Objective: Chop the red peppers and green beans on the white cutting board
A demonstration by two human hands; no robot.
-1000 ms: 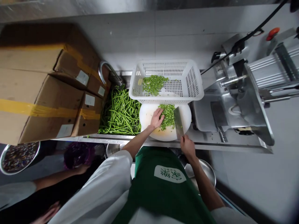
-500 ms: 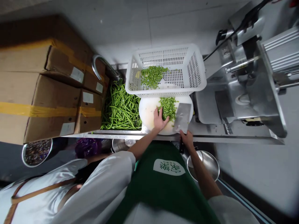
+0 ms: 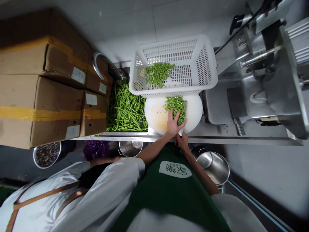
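Note:
On a round white cutting board [image 3: 154,117] lies a pile of chopped green beans [image 3: 175,104]. My left hand [image 3: 173,125] rests on the near side of the pile with its fingers spread. Closed around the handle of a cleaver [image 3: 181,131] is my right hand [image 3: 182,141], at the counter's front edge. Most of the blade is hidden under the chopped beans and my left hand. Behind the board stands a white plastic basket [image 3: 173,91] holding more chopped beans [image 3: 158,74]. Whole green beans [image 3: 126,109] fill the sink left of the board.
Cardboard boxes [image 3: 55,109] are stacked at the left, near a curved faucet [image 3: 98,64]. A metal slicing machine [image 3: 285,80] stands at the right, with another cleaver [image 3: 238,103] beside it. Below the counter are metal pots [image 3: 217,167]. A co-worker's sleeve [image 3: 67,177] shows at lower left.
My right hand has brought the cleaver leftward, and its blade has slid under the chopped beans. My left hand has shifted right on the pile. The view has moved slightly.

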